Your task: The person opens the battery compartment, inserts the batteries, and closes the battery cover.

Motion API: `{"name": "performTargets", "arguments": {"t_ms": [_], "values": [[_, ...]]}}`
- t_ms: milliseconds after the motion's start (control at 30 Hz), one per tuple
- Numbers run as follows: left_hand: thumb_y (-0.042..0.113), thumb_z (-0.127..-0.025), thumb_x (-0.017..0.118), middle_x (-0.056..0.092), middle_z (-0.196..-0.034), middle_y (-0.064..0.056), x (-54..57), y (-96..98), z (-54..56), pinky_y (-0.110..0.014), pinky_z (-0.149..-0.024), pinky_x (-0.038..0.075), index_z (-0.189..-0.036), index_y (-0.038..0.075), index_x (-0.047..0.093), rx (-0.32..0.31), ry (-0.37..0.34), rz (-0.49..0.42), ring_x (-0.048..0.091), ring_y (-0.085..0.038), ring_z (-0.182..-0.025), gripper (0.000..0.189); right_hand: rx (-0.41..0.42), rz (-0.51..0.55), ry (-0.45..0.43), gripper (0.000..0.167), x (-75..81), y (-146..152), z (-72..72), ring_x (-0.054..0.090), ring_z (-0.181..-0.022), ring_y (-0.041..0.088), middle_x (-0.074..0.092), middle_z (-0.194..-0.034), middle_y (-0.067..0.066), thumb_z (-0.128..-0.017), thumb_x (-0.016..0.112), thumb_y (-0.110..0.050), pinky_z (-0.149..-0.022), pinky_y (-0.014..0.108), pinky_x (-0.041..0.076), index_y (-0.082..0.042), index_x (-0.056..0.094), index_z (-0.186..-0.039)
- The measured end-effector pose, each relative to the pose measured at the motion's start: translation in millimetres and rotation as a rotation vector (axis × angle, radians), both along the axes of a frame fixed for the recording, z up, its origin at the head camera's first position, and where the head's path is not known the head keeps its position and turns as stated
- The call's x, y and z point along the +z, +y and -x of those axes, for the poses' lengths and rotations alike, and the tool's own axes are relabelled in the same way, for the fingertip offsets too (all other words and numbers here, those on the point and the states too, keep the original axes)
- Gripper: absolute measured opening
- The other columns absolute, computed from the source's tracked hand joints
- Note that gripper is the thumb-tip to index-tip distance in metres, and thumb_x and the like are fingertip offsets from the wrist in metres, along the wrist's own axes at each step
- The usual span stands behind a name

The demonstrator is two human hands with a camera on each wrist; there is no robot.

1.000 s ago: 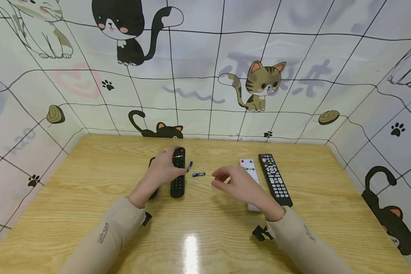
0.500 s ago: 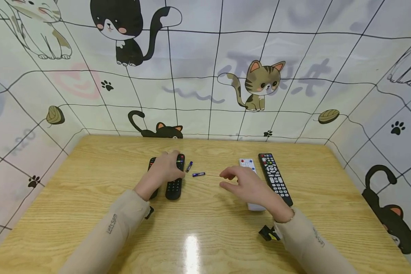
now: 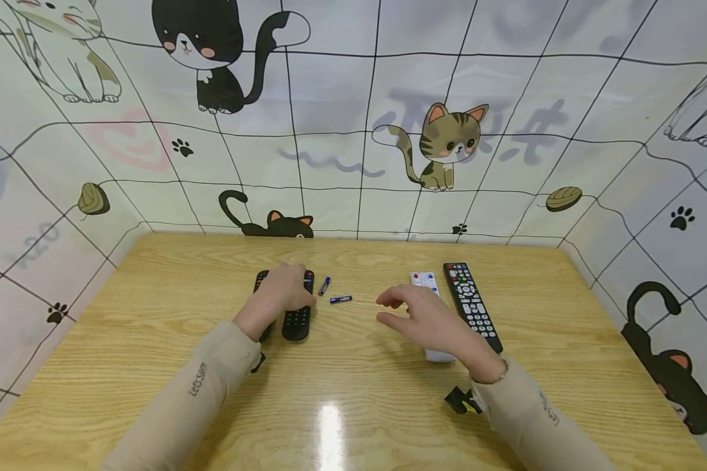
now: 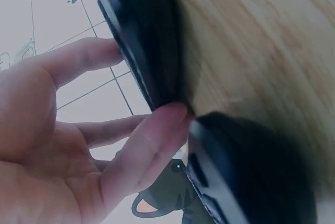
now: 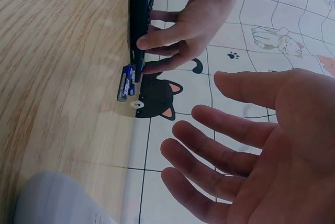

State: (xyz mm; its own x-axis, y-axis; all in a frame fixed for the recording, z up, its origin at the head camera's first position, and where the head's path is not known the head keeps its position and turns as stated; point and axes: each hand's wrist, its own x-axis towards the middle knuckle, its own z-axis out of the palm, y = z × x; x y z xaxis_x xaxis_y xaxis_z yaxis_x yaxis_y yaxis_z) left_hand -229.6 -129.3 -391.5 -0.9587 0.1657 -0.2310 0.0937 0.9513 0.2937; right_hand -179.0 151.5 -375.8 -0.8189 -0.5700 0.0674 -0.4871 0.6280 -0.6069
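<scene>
My left hand [image 3: 273, 294] reaches over a black remote control [image 3: 296, 325] and grips it across its sides, hiding its middle. A second black remote [image 3: 262, 277] lies close on its left, mostly covered by the hand and wrist. In the left wrist view, fingertips sit right at the gap between the two remotes. My right hand [image 3: 427, 317] hovers with relaxed, parted fingers, nothing in them, overlapping a white remote [image 3: 425, 280] in the head view. Between the hands lie two blue batteries, one slanted battery [image 3: 325, 286] and one nearly level battery [image 3: 341, 299].
A longer black remote with white buttons [image 3: 474, 307] lies right of the white one. The wooden table [image 3: 353, 392] meets a cat-patterned backdrop [image 3: 336, 157] at the back and on both sides.
My left hand has shifted the gripped black remote a little left, nearer the second one. My right hand has drawn back slightly to the right. The batteries stay in place.
</scene>
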Motion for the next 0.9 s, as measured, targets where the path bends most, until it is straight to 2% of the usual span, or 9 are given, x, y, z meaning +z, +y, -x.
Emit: {"name": "performTargets", "arguments": {"t_ms": [233,433,533,667,767,900], "values": [[0.025,-0.087,0.078,0.067,-0.109,-0.021,0.2,0.0,-4.9,-0.041,-0.073,0.055,-0.127,-0.008,0.062,-0.019,0.029,0.014,0.062,-0.028,-0.085,0.054,0.0,0.005,-0.007,0.028,1.5,1,-1.2,0.063,-0.109,0.026,0.071,-0.118,0.01,-0.101,0.068,-0.021,-0.089,0.047,0.054,-0.003,0.07,-0.123],[0.03,-0.092,0.076,0.063,-0.122,-0.029,-1.5,-0.9,-9.9,-0.046,-0.081,0.056,-0.134,-0.009,0.058,-0.009,0.037,-0.003,0.063,-0.038,-0.102,0.061,-0.005,0.007,-0.019,0.029,2.7,4,-3.0,0.063,-0.109,0.026,0.07,-0.117,0.007,-0.101,0.068,-0.022,-0.089,0.046,0.053,-0.003,0.07,-0.123],[0.034,-0.094,0.074,0.057,-0.128,-0.031,-3.9,-2.7,-13.3,-0.047,-0.082,0.055,-0.139,-0.01,0.053,0.025,0.04,-0.02,0.061,-0.039,-0.106,0.066,-0.012,0.016,-0.027,0.028,3.9,7,-4.6,0.063,-0.109,0.026,0.07,-0.117,0.007,-0.101,0.068,-0.022,-0.089,0.046,0.053,-0.003,0.07,-0.123],[0.032,-0.097,0.071,0.053,-0.133,-0.033,-4.5,-8.2,-19.3,-0.051,-0.087,0.054,-0.141,-0.009,0.052,0.062,0.117,-0.092,0.059,-0.042,-0.109,0.063,-0.017,0.017,-0.027,0.027,4.8,10,-5.9,0.062,-0.108,0.025,0.07,-0.118,0.008,-0.101,0.068,-0.022,-0.089,0.046,0.052,-0.006,0.07,-0.123],[0.029,-0.099,0.069,0.051,-0.137,-0.034,-1.5,-14.3,-22.7,-0.056,-0.097,0.05,-0.139,-0.009,0.055,0.07,0.192,-0.146,0.056,-0.047,-0.119,0.056,-0.019,0.015,-0.026,0.027,5.6,12,-6.3,0.062,-0.108,0.025,0.07,-0.118,0.007,-0.102,0.067,-0.022,-0.088,0.047,0.053,-0.006,0.07,-0.123],[0.026,-0.101,0.067,0.048,-0.138,-0.035,3.5,-22.5,-26.6,-0.059,-0.104,0.044,-0.139,-0.01,0.054,0.109,0.21,-0.159,0.048,-0.051,-0.127,0.054,-0.02,0.018,-0.023,0.027,7.0,14,-6.5,0.062,-0.108,0.025,0.07,-0.117,0.006,-0.102,0.067,-0.022,-0.088,0.049,0.053,-0.006,0.07,-0.123]]}}
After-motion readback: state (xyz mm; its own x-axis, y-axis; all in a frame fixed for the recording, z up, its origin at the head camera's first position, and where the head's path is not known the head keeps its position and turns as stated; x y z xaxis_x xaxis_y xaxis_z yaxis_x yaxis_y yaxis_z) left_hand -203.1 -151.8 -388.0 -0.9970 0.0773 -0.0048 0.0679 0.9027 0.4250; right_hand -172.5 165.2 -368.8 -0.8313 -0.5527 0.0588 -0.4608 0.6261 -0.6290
